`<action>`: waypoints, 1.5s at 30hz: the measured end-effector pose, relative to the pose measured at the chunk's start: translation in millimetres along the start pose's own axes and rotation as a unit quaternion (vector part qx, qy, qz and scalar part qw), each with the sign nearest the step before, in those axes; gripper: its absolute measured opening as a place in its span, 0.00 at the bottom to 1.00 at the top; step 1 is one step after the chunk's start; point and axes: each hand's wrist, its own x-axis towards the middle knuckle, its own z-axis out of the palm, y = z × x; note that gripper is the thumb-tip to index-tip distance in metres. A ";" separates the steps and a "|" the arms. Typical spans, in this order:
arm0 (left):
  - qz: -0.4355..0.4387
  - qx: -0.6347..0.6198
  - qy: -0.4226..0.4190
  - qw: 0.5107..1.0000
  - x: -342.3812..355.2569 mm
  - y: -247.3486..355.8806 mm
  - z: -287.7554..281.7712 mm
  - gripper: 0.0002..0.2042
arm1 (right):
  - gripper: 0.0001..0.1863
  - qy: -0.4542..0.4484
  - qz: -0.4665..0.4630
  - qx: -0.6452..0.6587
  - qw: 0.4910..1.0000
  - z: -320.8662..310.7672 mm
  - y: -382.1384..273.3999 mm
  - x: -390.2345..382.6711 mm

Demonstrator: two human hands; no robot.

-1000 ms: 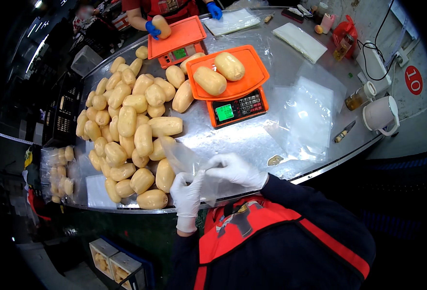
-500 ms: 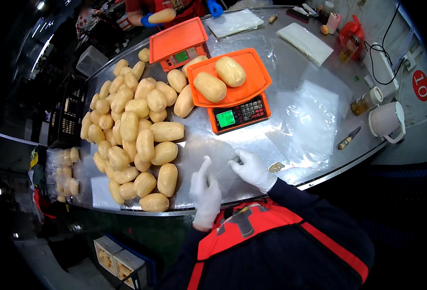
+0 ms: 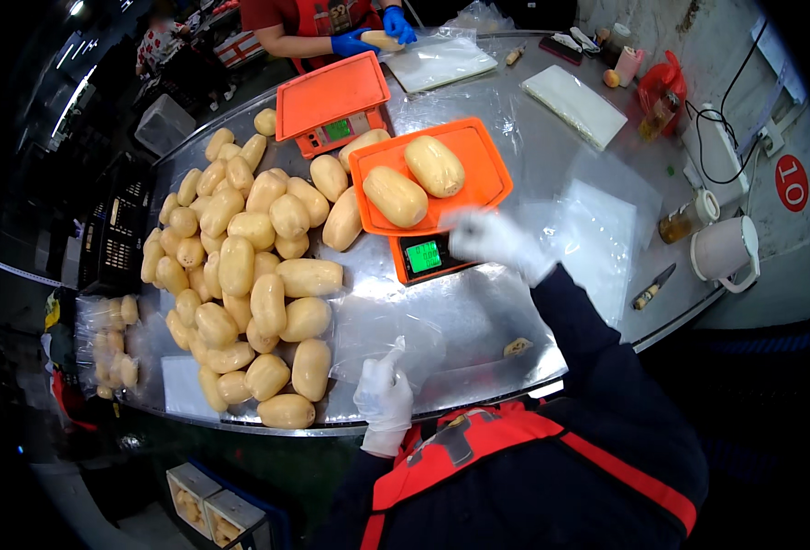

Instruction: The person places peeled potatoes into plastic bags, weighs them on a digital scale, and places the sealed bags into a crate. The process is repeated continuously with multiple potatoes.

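My left hand [image 3: 385,396], in a white glove, is closed on the edge of a clear plastic bag [image 3: 394,353] above the near part of the metal table. My white-gloved right hand [image 3: 498,244] is smeared by motion over the front edge of the orange scale [image 3: 416,275], partly covering its keypad. Its fingers cannot be made out. On the scale's orange tray [image 3: 478,151] lie two pale yellow, barrel-shaped vegetables [image 3: 396,197], which look like peeled lotus root sections. A large pile of the same vegetables [image 3: 237,266] covers the table to the left.
A second orange scale [image 3: 331,96] stands farther back, near a co-worker's blue-gloved hands [image 3: 357,43]. Clear plastic bags [image 3: 597,229] lie at right, beside a knife [image 3: 654,287], a jar [image 3: 689,216] and a white jug [image 3: 726,247]. A black crate [image 3: 121,225] stands left.
My right hand has left the bag and moved up and forward to the scale. The left hand still holds the bag. The co-worker has lowered a vegetable toward the bag stack.
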 end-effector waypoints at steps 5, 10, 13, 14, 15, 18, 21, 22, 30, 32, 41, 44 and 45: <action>-0.043 0.004 -0.024 0.999 5.4 9.9 4.6 0.21 | 0.40 0.215 0.126 -0.264 0.932 -37.8 -32.4 94.4; -0.019 -0.038 0.001 0.999 13.5 8.1 6.2 0.20 | 0.48 0.138 0.134 0.004 0.981 -36.1 -15.1 119.4; -0.015 -0.058 -0.004 0.998 21.7 8.5 3.9 0.19 | 0.42 0.134 0.128 0.144 0.972 -46.6 -22.7 88.4; -0.025 -0.058 -0.005 0.998 18.9 10.6 1.2 0.19 | 0.40 0.121 0.116 0.188 0.968 -45.5 -22.3 73.9; -0.020 -0.074 0.002 0.997 18.5 11.3 0.1 0.18 | 0.36 0.113 0.070 0.223 0.966 -45.3 -14.1 62.8; -0.009 -0.097 0.005 0.995 20.5 5.6 5.3 0.18 | 0.38 0.038 -0.069 0.437 0.896 -36.3 -29.0 0.9; -0.002 -0.087 0.009 0.996 22.9 7.3 3.7 0.18 | 0.46 -0.072 -0.109 0.678 0.724 -0.4 -5.8 -60.9; 0.001 -0.086 0.014 0.996 22.3 8.3 4.3 0.18 | 0.43 -0.017 -0.019 0.641 0.767 14.7 10.7 -87.6; -0.008 0.026 -0.028 0.999 14.2 4.3 6.2 0.18 | 0.32 -0.072 0.245 0.431 0.865 98.5 -10.1 -166.2; -0.029 0.017 -0.032 0.999 7.4 5.9 4.7 0.17 | 0.32 -0.082 0.234 0.408 0.879 101.5 3.3 -158.6; -0.008 0.098 -0.077 0.992 14.0 30.5 8.8 0.18 | 0.41 0.071 -0.030 -0.007 0.997 149.8 3.1 -161.0; 0.026 0.132 -0.121 0.983 -6.8 59.8 6.6 0.21 | 0.34 0.114 0.053 0.068 0.990 152.9 10.1 -149.4; 0.037 0.085 -0.066 0.993 -8.0 55.3 12.8 0.21 | 0.31 0.079 0.140 0.186 0.969 146.0 2.9 -146.3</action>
